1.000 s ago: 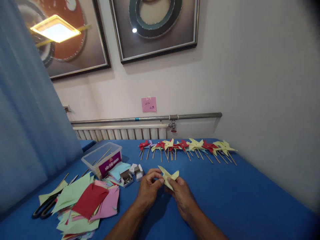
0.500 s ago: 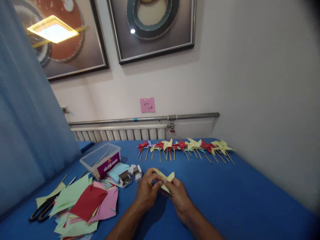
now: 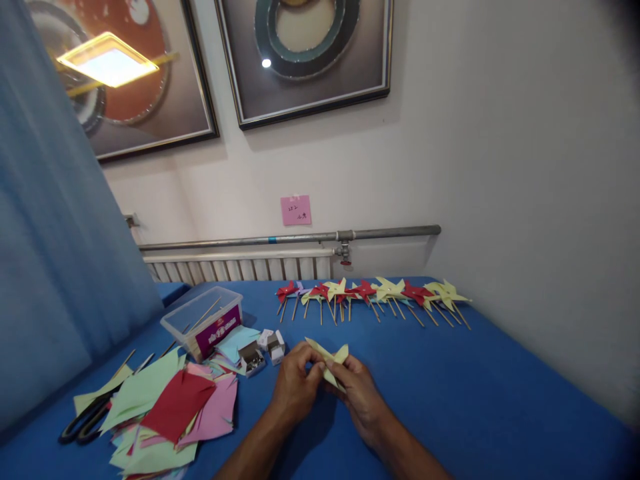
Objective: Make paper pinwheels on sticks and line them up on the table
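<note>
Between my hands, above the blue table cover, is a pale yellow paper pinwheel [image 3: 340,355] with its corners folded in. My left hand [image 3: 296,379] pinches its left side, fingers closed near the middle. From the right, my right hand [image 3: 361,395] grips the paper with the thumb on top. Whether a pin is at its centre is hidden by the fingers. Just left of my left hand, a small open box [image 3: 251,359] holds tiny metal pieces, and another small box [image 3: 275,348] sits beside it.
Several pinwheels on sticks [image 3: 390,289] lie in a row at the table's back edge. Left are a clear plastic tub [image 3: 175,325] with sticks, a pile of coloured paper squares [image 3: 177,407] and black-handled scissors [image 3: 87,421]. A blue curtain [image 3: 60,220] hangs at the left.
My hands shift very slightly, still holding the yellow pinwheel, and its lower edge tilts a little. Everything on the table stays in place.
</note>
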{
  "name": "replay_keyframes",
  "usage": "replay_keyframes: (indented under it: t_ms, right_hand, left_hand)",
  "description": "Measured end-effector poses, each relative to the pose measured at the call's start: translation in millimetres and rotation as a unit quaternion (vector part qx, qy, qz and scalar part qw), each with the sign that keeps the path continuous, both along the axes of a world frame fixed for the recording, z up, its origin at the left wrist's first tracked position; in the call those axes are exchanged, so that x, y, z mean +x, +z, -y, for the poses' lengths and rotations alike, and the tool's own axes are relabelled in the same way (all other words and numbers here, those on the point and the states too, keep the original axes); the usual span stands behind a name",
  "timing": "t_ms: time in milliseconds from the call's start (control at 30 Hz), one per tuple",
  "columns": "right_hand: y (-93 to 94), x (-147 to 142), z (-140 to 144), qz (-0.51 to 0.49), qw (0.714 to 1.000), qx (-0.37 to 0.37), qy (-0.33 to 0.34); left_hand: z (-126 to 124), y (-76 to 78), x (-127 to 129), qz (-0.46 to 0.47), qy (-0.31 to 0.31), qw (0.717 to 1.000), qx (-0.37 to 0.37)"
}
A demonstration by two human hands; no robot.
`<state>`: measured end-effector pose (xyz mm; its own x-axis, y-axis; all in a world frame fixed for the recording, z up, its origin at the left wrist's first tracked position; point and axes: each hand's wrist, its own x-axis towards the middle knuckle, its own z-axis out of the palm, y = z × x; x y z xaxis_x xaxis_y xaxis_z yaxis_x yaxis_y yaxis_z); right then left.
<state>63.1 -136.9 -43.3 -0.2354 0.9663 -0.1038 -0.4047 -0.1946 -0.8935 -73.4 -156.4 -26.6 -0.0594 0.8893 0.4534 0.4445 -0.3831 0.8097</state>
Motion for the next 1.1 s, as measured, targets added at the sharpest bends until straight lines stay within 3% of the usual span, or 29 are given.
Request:
replay_keyframes:
  t_ms: [433, 1100]
  right_hand:
    - [-12.4, -1.4, -8.0, 0.007, 0.999, 0.039, -0.013]
    - [-12.4, 1.4, -16.5, 0.049, 0.997, 0.052, -0.01]
  left_hand:
    - [0.3, -1.6, 0.7, -0.008, 0.022, 1.0, -0.014]
    - [-0.9, -4.2, 2.0, -0.054, 0.043, 0.998, -0.003]
